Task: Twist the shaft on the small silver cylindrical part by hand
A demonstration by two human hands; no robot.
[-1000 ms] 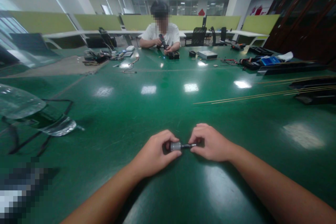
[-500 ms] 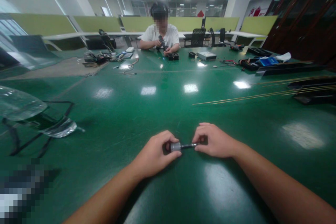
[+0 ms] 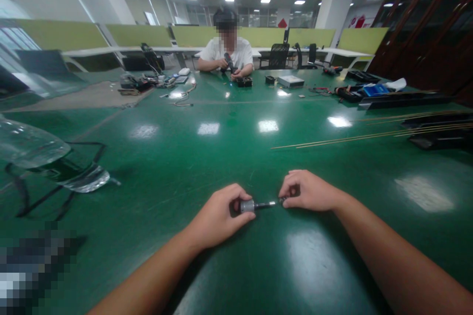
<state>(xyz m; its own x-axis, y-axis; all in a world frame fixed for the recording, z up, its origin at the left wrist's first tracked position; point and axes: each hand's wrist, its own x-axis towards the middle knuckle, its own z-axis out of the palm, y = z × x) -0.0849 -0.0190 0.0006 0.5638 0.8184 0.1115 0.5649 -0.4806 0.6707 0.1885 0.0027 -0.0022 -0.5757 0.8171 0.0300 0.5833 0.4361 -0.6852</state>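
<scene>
My left hand (image 3: 219, 214) rests on the green table (image 3: 229, 157) and pinches a small silver cylinder with a dark shaft (image 3: 254, 204) that points to the right. My right hand (image 3: 309, 191) lies just past the shaft's tip, its fingers curled together around something too small to make out. Both forearms come in from the bottom edge.
Clear plastic and a black wire frame (image 3: 55, 167) lie at the left. Thin brass rods (image 3: 369, 135) and black trays (image 3: 439, 133) lie at the right. Across the table a person in a white shirt (image 3: 226, 51) works with a tool among small parts (image 3: 244, 80).
My right hand has slid a little to the right, away from the shaft's tip. The left hand and the cylinder have stayed in place.
</scene>
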